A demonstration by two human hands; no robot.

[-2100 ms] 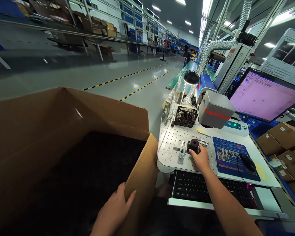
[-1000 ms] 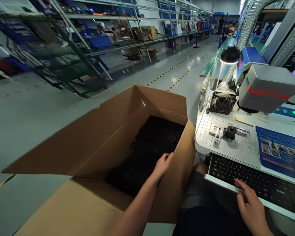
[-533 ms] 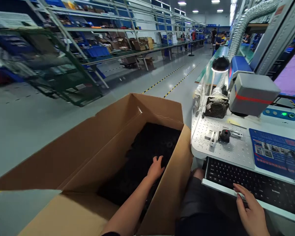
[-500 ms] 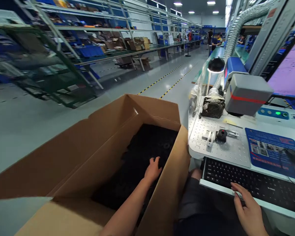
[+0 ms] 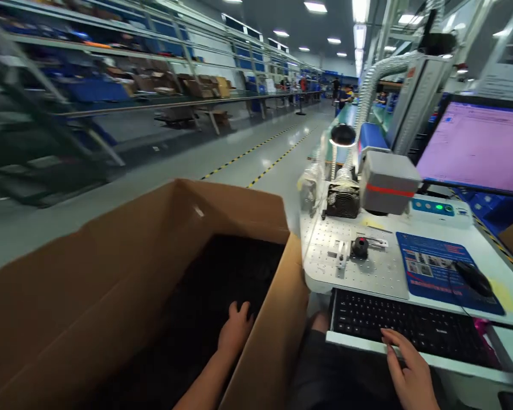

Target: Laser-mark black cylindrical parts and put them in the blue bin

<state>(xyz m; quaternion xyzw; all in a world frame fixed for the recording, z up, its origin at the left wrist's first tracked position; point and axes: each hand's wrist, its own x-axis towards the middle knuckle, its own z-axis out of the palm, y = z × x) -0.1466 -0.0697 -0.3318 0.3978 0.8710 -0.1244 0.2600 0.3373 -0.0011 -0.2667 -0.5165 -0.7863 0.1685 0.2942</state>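
My left hand (image 5: 236, 329) is down inside a large cardboard box (image 5: 277, 302), near its right wall. Its fingers curl round something dark that blends into the black contents (image 5: 235, 262); its shape cannot be made out. My right hand (image 5: 408, 364) rests at the front edge of the keyboard tray, fingers slightly apart and nothing held, fingertips by the black keyboard (image 5: 410, 324). On the perforated metal plate (image 5: 325, 276), a round black part (image 5: 359, 247) sits among metal stops, a red spot on its top. Above it hangs a grey machine head (image 5: 389, 179) with a red stripe.
A mouse (image 5: 474, 278) lies on a blue mouse pad (image 5: 444, 267), with a monitor (image 5: 479, 148) behind. A small fan (image 5: 342, 202) and a ring-lit lamp (image 5: 342, 135) stand left of the machine head. Long shelves (image 5: 154, 102) with boxes line the aisle; people are far off.
The view has swung right, showing more of the monitor and mouse. My left hand stays in the box, its fingers more closed. My right hand keeps its place by the keyboard.
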